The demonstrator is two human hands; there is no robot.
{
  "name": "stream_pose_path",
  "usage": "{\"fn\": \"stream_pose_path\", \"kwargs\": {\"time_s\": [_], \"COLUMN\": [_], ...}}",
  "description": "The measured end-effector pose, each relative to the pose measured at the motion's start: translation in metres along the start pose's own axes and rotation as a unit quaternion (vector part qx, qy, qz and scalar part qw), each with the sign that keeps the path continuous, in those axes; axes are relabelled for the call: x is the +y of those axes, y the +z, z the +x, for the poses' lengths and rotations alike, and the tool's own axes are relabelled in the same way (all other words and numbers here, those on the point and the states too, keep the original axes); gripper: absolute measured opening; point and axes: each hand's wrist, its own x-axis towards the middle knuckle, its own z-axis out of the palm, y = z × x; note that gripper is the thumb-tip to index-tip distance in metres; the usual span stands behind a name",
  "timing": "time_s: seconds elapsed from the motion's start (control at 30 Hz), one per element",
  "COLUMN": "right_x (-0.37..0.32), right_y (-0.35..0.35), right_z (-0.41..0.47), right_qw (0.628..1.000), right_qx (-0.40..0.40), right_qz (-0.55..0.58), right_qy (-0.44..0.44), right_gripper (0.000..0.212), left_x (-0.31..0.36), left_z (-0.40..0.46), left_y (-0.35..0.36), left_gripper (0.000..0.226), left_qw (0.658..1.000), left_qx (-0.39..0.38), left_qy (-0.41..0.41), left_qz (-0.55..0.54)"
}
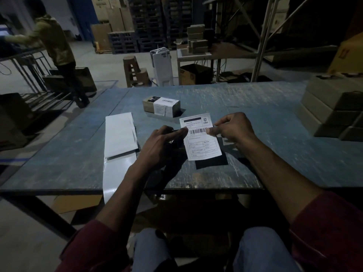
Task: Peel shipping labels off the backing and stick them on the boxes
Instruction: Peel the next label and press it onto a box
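Head view, hands (163, 142) pinching CRED label (200, 136)

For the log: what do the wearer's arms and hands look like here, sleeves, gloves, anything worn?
Both the left hand and right hand are bare, with no gloves; no rings or watch show in this dim light. The forearms are uncovered. Dark red long sleeves are pushed up near the elbows on both arms.

You have one printed label (200, 136) held up between your two hands, left hand (164, 146) and right hand (232, 129). Beyond that label sits one labelled box (161, 106). Left of the label lies one stack of blank sheets (120, 135); right of it, one pile of plain boxes (334, 112).
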Motion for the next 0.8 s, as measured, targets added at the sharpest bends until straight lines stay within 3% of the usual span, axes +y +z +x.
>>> {"fn": "stream_pose_path", "kwargs": {"time_s": [0.8], "right_x": [-0.0079], "right_y": [-0.0007], "right_z": [-0.005], "right_qw": [0.996], "right_qx": [0.029], "right_qz": [-0.087], "right_qy": [0.004], "right_gripper": [0.048], "left_x": [0.0051], "left_z": [-0.0002], "left_y": [-0.0018], "left_gripper": [0.058], "left_qw": [1.0], "left_qx": [-0.013], "left_qy": [-0.021], "left_qz": [0.0]}}
